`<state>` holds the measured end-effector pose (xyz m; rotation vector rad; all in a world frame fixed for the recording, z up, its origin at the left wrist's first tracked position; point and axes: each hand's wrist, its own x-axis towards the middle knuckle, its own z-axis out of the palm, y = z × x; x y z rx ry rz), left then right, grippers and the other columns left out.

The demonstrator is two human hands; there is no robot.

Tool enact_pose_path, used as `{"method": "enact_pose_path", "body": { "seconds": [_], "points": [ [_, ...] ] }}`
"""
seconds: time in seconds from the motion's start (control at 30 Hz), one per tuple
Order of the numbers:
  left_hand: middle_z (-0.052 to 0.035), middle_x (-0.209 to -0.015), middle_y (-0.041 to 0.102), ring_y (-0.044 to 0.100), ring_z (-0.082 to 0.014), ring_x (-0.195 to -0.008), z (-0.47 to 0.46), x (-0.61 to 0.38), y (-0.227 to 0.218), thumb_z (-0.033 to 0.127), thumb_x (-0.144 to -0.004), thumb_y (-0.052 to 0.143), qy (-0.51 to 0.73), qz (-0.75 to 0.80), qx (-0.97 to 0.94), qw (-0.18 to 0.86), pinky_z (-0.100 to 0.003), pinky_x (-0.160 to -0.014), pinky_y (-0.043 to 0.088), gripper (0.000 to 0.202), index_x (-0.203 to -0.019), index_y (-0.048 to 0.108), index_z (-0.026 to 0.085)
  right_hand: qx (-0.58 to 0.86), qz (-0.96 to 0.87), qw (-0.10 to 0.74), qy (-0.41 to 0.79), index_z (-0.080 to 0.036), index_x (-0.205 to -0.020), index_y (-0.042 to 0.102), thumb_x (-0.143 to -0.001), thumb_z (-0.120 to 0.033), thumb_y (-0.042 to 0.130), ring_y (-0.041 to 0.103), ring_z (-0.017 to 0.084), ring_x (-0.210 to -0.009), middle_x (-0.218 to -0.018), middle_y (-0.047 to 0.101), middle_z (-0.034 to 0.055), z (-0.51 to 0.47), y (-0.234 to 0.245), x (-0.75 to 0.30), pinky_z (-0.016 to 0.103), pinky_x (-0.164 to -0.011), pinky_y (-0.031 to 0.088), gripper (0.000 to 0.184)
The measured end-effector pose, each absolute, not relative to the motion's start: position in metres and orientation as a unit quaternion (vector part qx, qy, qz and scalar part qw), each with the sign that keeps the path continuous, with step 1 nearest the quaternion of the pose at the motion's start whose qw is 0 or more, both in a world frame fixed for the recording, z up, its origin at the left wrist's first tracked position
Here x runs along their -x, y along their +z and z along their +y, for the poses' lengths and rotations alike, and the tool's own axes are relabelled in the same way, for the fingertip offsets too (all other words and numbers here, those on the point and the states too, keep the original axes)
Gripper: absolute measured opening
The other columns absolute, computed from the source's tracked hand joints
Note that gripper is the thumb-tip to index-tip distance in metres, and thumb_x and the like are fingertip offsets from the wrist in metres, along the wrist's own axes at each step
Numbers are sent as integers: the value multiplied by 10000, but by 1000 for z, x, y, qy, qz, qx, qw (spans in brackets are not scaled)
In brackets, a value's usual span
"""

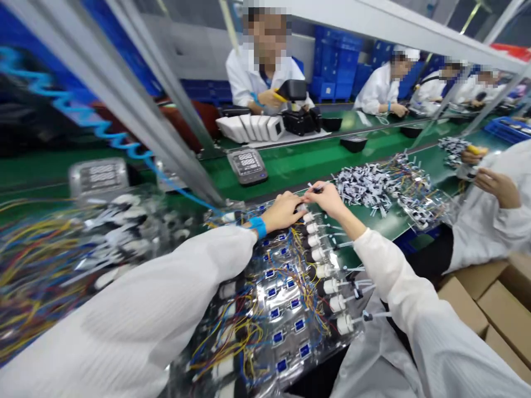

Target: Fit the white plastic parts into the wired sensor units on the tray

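Two hands: left hand (283, 213) and right hand (327, 199), both just above the clear plastic bag (286, 309).
Right fingers (312, 190): pinched together on a thin dark piece (318, 189).
Left fingers (297, 207): against white fittings (319, 254) at the bag's edge; grip cannot be told.
Bag contents: coloured wires (244, 337), blue-labelled modules (276, 337).
Beside the bag: loose wired bundles (373, 188) on the green table (373, 226).

**Nothing Here I Can Read**

The digital meter (247, 166) on the green belt, upper middle of the frame, shows figures too small for me to make out. The blue square labels (277, 337) on the bagged wired parts (259, 293) at lower centre stay illegible too.
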<state>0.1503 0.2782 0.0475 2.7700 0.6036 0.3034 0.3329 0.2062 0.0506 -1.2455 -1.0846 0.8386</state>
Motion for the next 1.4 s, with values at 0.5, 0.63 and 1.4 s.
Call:
{"method": "enact_pose_path", "body": {
  "seconds": [0.5,0.63,1.4],
  "points": [
    [-128,-1086,737,668,-310,-1050,277,-147,37,583,-1008,538,155,247,-937,190,-426,-931,521,508,-1249,711,170,526,-458,644,314,-210,-828,632,-774,-498,851,669,183,-876,-907,730,28,185,-2,-328,319,-852,528,366],
    [-123,-1115,730,663,-307,-1066,278,-146,35,580,-1004,536,149,250,-938,188,-429,-956,518,482,-1230,690,183,525,-465,642,310,-199,-837,671,-776,-445,865,655,180,-893,-919,729,25,184,-3,-331,311,-863,498,319],
    [-137,-1158,751,718,-337,-1060,283,-145,24,677,-1009,467,141,250,-941,179,-474,-1019,529,607,-1251,815,244,549,-473,599,340,-189,-784,666,-726,-410,853,548,138,-733,-782,669,-20,186,-2,-329,259,-705,422,295]
  ]
}}
